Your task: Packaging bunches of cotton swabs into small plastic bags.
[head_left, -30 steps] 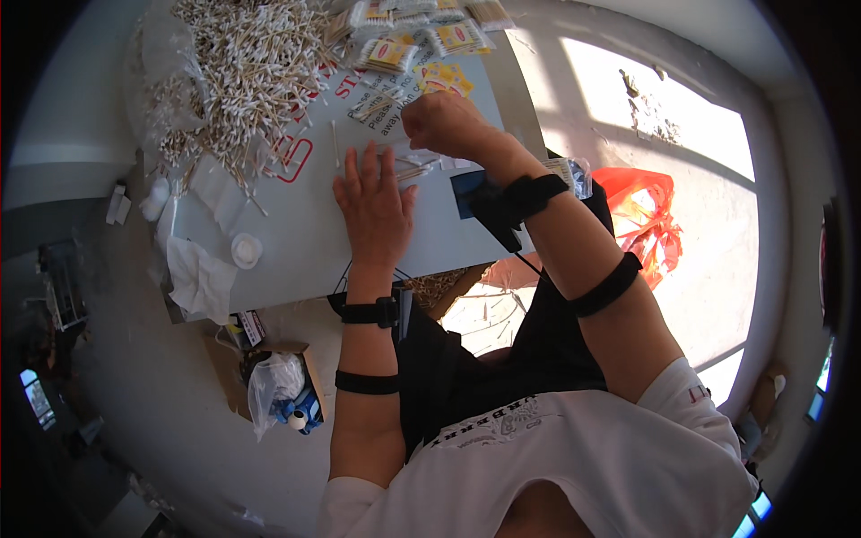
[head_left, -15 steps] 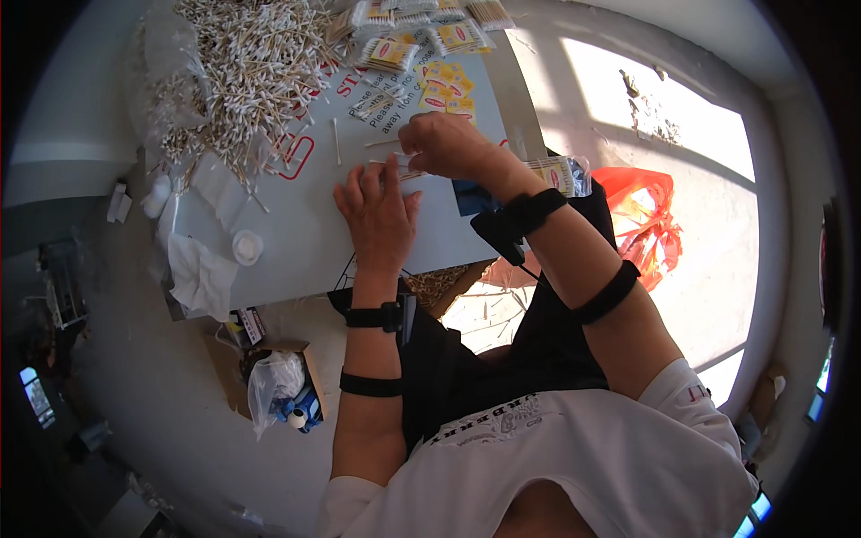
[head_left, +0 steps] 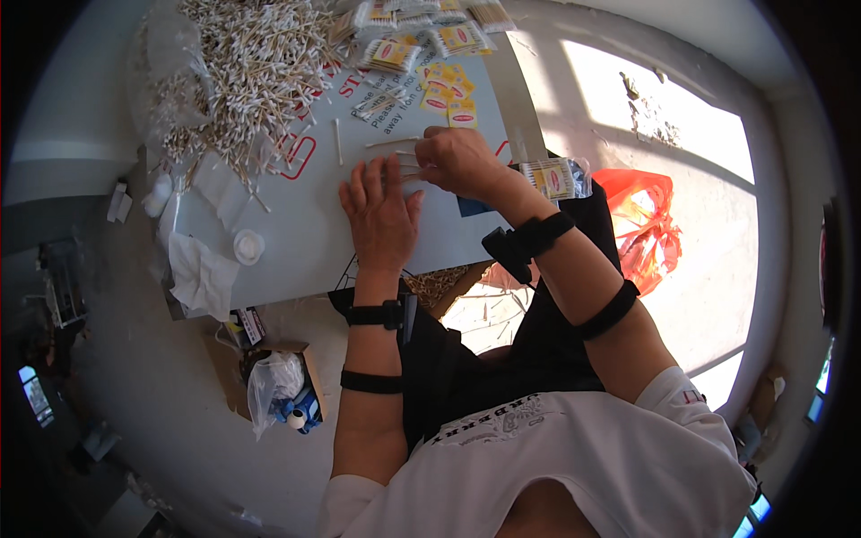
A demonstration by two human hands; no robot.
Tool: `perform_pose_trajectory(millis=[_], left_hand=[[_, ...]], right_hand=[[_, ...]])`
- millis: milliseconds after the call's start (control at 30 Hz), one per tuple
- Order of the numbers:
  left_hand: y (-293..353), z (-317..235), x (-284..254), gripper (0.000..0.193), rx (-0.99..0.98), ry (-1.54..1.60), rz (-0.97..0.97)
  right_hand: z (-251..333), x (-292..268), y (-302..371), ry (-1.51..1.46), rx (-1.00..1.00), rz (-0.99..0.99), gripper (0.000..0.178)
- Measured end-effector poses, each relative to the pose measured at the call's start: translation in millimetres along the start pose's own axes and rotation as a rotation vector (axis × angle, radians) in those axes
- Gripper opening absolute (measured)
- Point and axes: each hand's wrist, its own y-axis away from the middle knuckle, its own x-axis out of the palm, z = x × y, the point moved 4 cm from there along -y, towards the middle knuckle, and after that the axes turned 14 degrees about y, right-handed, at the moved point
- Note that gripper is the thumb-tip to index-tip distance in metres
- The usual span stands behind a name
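Several cotton swabs [head_left: 408, 165] lie side by side on the grey tabletop between my two hands. Flat on the board, my left hand [head_left: 381, 213] has its fingers stretched out, the fingertips close to the swabs' left ends. My right hand [head_left: 465, 163] is closed, its bent fingers pinching the right ends of the swabs. One loose swab [head_left: 393, 142] slants just beyond the fingers, and another swab [head_left: 338, 142] lies farther left. Small yellow cards [head_left: 462, 114] are spread just past my right hand.
A large heap of cotton swabs [head_left: 242, 72] covers the table's far left. Filled swab packs [head_left: 392, 56] lie at the far edge, and one pack [head_left: 552, 177] sits by my right forearm. White tissue [head_left: 199, 273] is at the left edge; a red plastic bag [head_left: 641, 220] is on the right.
My right hand has shifted a little to the right and nearer me, showing more of the swabs between my hands. My left hand has barely moved.
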Motion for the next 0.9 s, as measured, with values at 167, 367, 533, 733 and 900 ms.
perform_pose_trajectory(millis=[167, 367, 533, 733, 900], left_hand=[[0, -1, 0, 0.067, -0.004, 0.012, -0.009], [1, 0, 0, 0.068, -0.005, 0.008, -0.016], [1, 0, -1, 0.066, 0.003, 0.026, -0.023], [0, -3, -4, 0.060, 0.029, 0.022, -0.047], [1, 0, -3, 0.059, 0.016, 0.056, -0.045]], right_hand=[[-4, 7, 1, 0.056, 0.057, 0.015, 0.010], [-3, 6, 2, 0.034, 0.144, 0.008, 0.012], [-3, 10, 1, 0.106, 0.199, 0.117, 0.016], [-4, 11, 5, 0.052, 0.190, 0.032, 0.016], [2, 6, 14, -0.080, 0.106, -0.062, 0.017]])
